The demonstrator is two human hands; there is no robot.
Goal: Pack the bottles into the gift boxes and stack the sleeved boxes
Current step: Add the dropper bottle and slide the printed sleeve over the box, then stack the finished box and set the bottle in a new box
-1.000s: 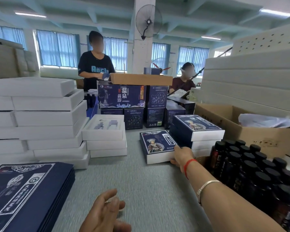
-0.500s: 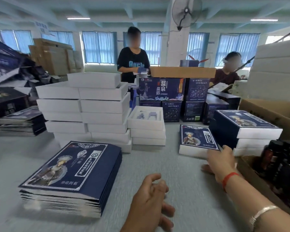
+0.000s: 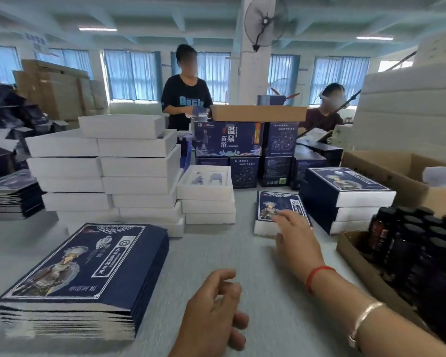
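A sleeved blue gift box (image 3: 273, 207) lies alone on the grey table, left of a stack of sleeved boxes (image 3: 345, 199). My right hand (image 3: 298, 240) hovers just in front of the lone box with fingers spread, holding nothing. My left hand (image 3: 211, 313) hangs low over the table, fingers loosely curled and empty. A pile of flat blue sleeves (image 3: 80, 274) lies at the front left. White gift boxes (image 3: 108, 171) are stacked behind it; a shorter stack has an open white box (image 3: 206, 181) on top. Dark bottles (image 3: 422, 248) fill a cardboard tray at right.
Blue printed cartons (image 3: 245, 148) with a cardboard lid stand at the back centre. Two people work behind them. An open cardboard box (image 3: 386, 168) and tall white foam stacks (image 3: 412, 109) sit at right. More flat sleeves (image 3: 11, 194) lie at far left.
My right hand has come off the lone sleeved box and drawn back toward me. The view has swung left, bringing the sleeve pile and white stacks into fuller sight.
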